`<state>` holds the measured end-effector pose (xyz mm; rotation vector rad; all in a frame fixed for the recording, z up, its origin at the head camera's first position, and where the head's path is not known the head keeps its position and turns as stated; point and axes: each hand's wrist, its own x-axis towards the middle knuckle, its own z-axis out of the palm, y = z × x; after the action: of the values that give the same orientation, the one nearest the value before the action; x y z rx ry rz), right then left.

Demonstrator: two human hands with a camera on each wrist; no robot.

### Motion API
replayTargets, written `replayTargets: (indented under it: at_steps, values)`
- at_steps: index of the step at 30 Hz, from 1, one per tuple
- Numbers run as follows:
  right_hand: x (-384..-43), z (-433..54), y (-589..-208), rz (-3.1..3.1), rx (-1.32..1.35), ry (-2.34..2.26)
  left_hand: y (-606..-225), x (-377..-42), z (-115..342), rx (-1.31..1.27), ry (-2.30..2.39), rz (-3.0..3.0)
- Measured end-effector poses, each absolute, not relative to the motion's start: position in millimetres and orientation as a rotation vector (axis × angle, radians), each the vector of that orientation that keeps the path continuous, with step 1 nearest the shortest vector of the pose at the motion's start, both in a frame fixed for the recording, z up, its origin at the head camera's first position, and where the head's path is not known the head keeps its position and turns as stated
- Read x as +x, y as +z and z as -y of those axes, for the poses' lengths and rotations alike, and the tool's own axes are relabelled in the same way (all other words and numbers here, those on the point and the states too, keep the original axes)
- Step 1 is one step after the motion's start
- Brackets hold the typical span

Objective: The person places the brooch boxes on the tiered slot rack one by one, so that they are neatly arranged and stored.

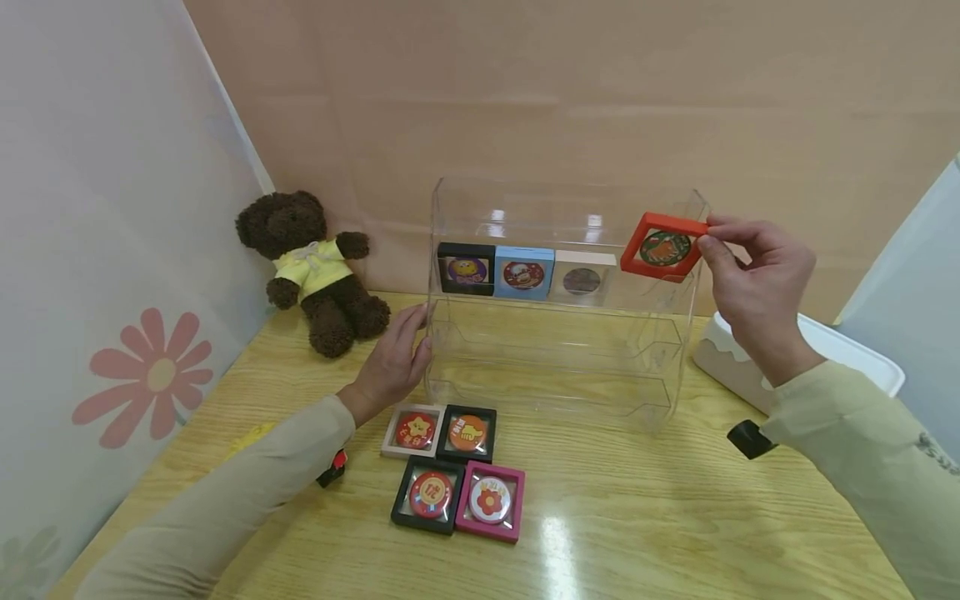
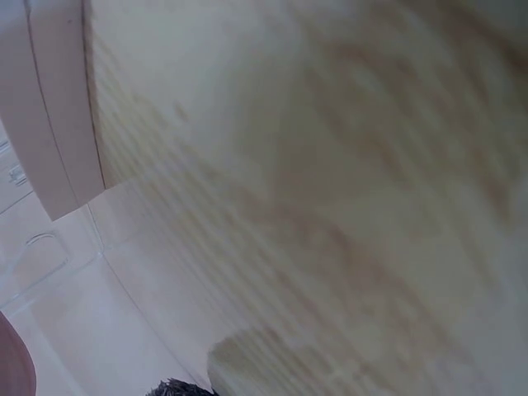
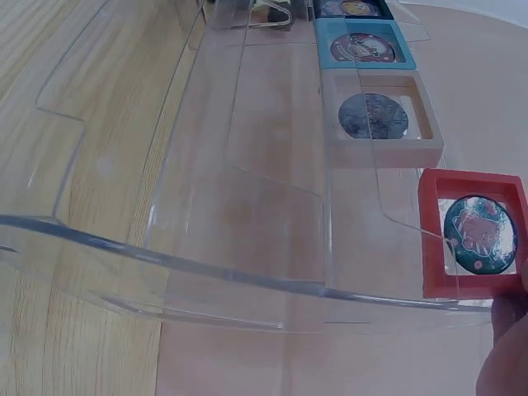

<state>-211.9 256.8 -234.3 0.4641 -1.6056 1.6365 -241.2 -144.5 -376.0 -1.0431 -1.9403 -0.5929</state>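
A clear acrylic display rack (image 1: 555, 337) with several tiers stands on the wooden table. My right hand (image 1: 761, 279) pinches the right edge of a red square frame (image 1: 652, 268), which holds a round green badge and is tilted at the right end of the upper tier. Left of it on that tier stand a cream frame (image 1: 607, 265), a light blue frame (image 1: 524, 294) and a black frame (image 1: 448, 286). My left hand (image 1: 393, 358) rests its fingertips against the rack's left side. In the right wrist view, the red frame (image 3: 431, 235) stands apart from the cream frame (image 3: 433, 144).
Framed badges lie on the table before the rack: cream (image 1: 390, 442), black (image 1: 489, 450), another black (image 1: 402, 504) and pink (image 1: 515, 512). A brown teddy bear (image 1: 315, 258) sits at the back left. A white-topped box (image 1: 862, 354) stands behind my right forearm.
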Motion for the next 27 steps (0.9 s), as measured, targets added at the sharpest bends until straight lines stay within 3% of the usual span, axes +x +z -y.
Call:
replayTargets:
  at_steps: [11,27]
  values:
    - [-208,-256,-239,1.936,0.337,0.939,-378,-243,143,-1.029,-0.581,1.93]
    - [-216,-250,-254,1.825,0.353,0.753,-379,-243,143,-1.03,-0.591,1.933]
